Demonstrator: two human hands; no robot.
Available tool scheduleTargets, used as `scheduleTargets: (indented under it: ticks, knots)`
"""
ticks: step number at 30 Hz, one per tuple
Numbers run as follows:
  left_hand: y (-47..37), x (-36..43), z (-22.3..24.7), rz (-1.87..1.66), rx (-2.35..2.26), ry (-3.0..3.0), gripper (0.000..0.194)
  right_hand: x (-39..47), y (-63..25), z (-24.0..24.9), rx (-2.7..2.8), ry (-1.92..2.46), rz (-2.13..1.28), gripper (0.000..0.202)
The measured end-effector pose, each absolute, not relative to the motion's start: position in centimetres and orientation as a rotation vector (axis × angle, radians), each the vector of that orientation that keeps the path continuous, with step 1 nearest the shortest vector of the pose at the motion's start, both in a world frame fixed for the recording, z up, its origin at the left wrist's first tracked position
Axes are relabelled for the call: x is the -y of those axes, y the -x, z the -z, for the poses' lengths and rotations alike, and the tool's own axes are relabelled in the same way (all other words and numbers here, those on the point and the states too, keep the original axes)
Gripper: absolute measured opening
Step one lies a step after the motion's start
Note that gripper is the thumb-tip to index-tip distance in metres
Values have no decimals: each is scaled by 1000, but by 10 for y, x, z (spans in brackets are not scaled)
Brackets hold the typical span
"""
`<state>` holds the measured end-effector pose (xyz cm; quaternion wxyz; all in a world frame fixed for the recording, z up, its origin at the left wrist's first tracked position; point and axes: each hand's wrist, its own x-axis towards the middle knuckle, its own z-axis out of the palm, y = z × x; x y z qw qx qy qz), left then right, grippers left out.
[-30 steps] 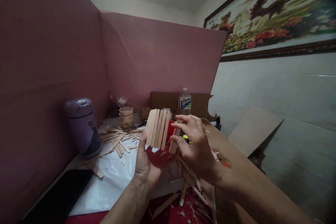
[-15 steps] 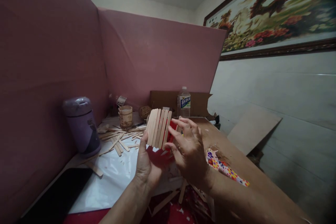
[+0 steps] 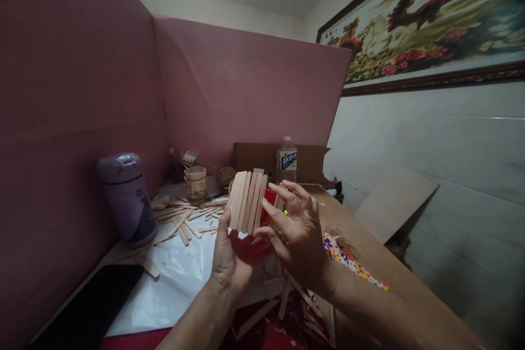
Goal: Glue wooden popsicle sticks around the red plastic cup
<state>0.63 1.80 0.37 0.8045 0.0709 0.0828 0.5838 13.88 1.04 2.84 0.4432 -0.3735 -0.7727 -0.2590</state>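
A red object (image 3: 268,211) covered along one side by a row of flat wooden sticks (image 3: 247,202) is held up over the table. My left hand (image 3: 230,254) cradles it from below and from the left, its thumb at the lower left edge of the sticks. On the right side, my right hand (image 3: 293,229) has its thumb and index finger at the rightmost stick of the row, with the other fingers extended over the red part. The underside of the red object is partly hidden by my hands.
Loose wooden sticks (image 3: 186,224) lie on white plastic sheeting (image 3: 164,295). A purple flask (image 3: 129,202) and black flat object (image 3: 88,303) are left. Behind stand a wooden cup (image 3: 196,184) and bottle (image 3: 286,161); flowered material (image 3: 355,263) lies right.
The thumb and index finger of my right hand have shifted slightly at the rightmost stick. The held object stays in nearly the same place.
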Motion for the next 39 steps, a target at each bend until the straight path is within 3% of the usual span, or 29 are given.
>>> scheduleTargets:
  ticks: [13,30,39]
  knots:
    - [-8,-19,-2,-1246,-232,-201,54,-6,-146,-36,1999,918,667,36]
    - [-10,-19,1,-1263,-294,-210,49,-9,-144,-30,2000,934,746,32]
    - [-10,-19,3,-1277,-336,-190,48,-9,-144,-28,2008,967,696,40]
